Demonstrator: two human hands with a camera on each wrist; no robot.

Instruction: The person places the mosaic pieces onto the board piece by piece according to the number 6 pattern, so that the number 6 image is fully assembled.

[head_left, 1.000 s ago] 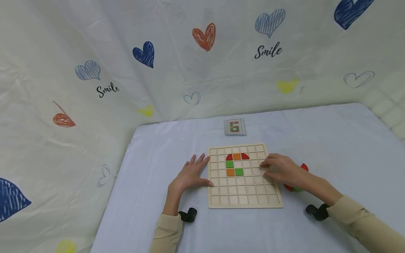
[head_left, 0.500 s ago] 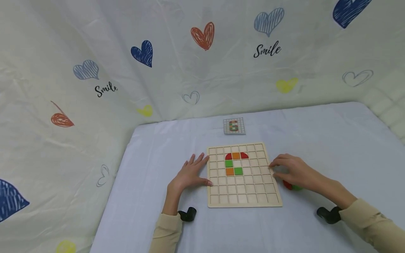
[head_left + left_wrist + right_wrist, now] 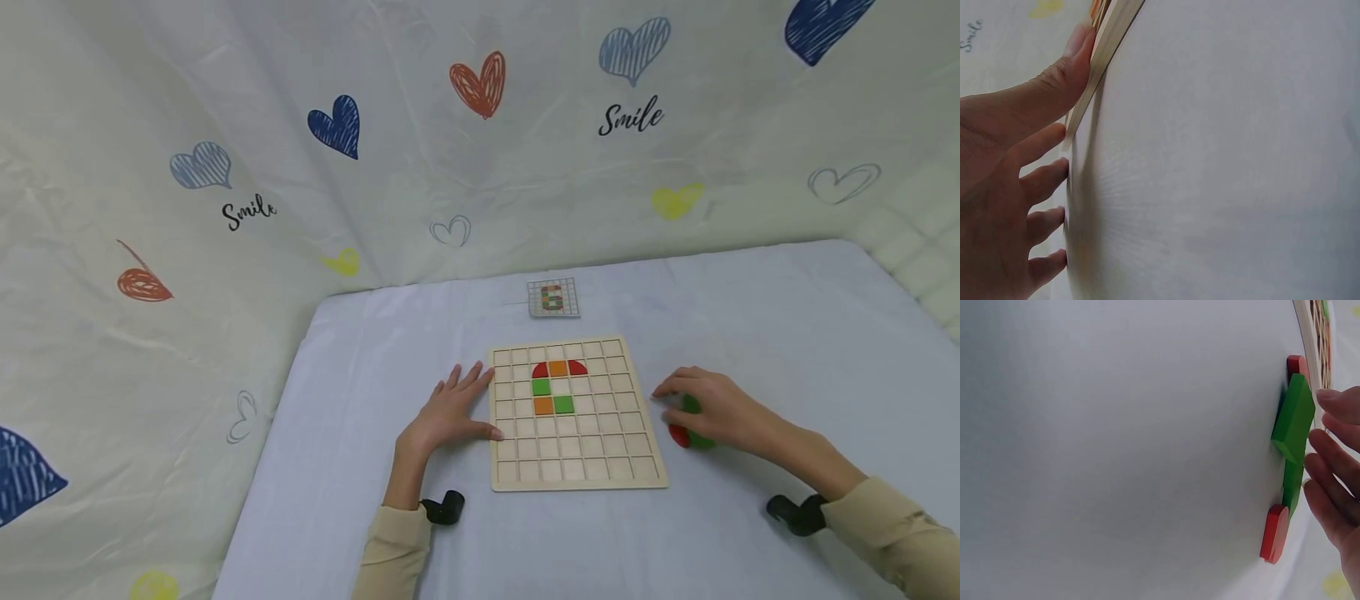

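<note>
Off the board's right edge slides the right hand (image 3: 712,404), over to the loose pieces (image 3: 1295,419) beside it!
Thumb and fingers sit apart and loosely bent, nothing visibly pinched; whether they touch a piece, you cannot tell, but two green and two red ones show right beside them in the right wrist view. Across the way the left hand (image 3: 450,418) is spread wide, thumb touching the left rim of the wooden board (image 3: 578,486), which lies flat on the white-covered bench (image 3: 360,417) between the two hands. On its grid: a red curved piece (image 3: 540,370), an orange square and another red in one row, a green below, then orange and green side by side. Behind the board lies a small patterned card (image 3: 553,297).
</note>
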